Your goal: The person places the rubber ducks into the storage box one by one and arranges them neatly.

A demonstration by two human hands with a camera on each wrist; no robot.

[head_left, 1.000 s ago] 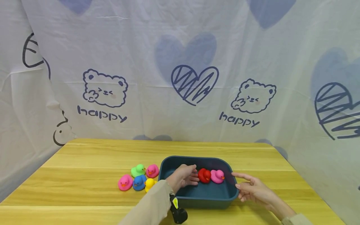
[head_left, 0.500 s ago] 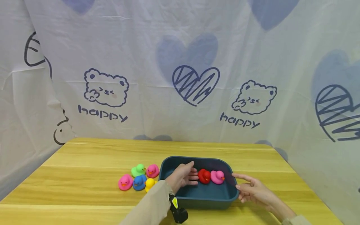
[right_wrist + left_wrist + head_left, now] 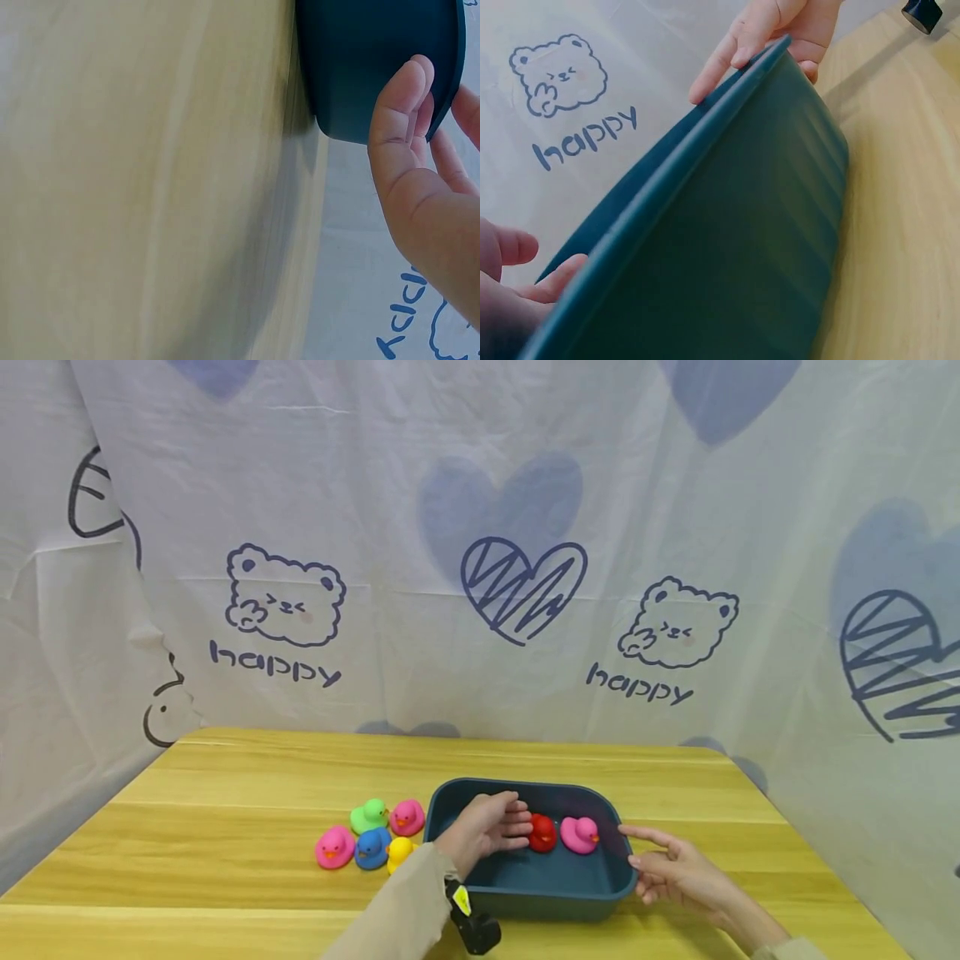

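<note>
Inside the dark teal bin (image 3: pixel 540 906) my left hand (image 3: pixel 487 828) reaches in with its fingers extended. Its fingertips are beside the red rubber duck (image 3: pixel 543 833), partly covering that duck's left side; contact cannot be told. A pink rubber duck (image 3: pixel 579 835) sits to the right of the red one, with a small gap between them. My right hand (image 3: pixel 686 877) holds the bin at its right end, index finger and thumb at the rim. In the right wrist view, the right hand's curled fingers (image 3: pixel 405 97) lie against the bin's outer wall.
Left of the bin, several rubber ducks sit close together on the wooden table (image 3: pixel 225 827): green (image 3: pixel 367 817), blue (image 3: pixel 371 847), yellow (image 3: pixel 400 852) and pink (image 3: pixel 334 847). A printed cloth (image 3: pixel 412 527) hangs behind the table.
The red duck has shifted slightly left, opening a gap from the pink duck. My left fingers now overlap the red duck's left side. The right hand has stayed at the bin's end.
</note>
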